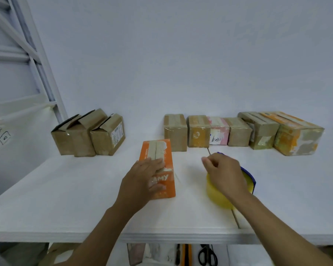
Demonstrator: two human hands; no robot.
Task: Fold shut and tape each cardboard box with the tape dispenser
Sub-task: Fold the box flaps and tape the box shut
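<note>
Noting three brown boxes (88, 135) at ten o'clock on the table (65, 198), flaps up, not yet taped. Finding the orange box (169, 191) close in at twelve o'clock, long axis running twelve to six, a pale tape strip lying along its top seam and shining over the near face. Recording the left hand (142, 177) pressing flat-fingered on that top, thumb on the near face. Recording the right hand (223, 173) at one o'clock, curling round the tape dispenser (217, 196), which sits just beside the box at its three o'clock. Judging the left hand nearer for shifting the box. Seeing taped boxes (238, 131) lining the back from twelve to two o'clock.
</note>
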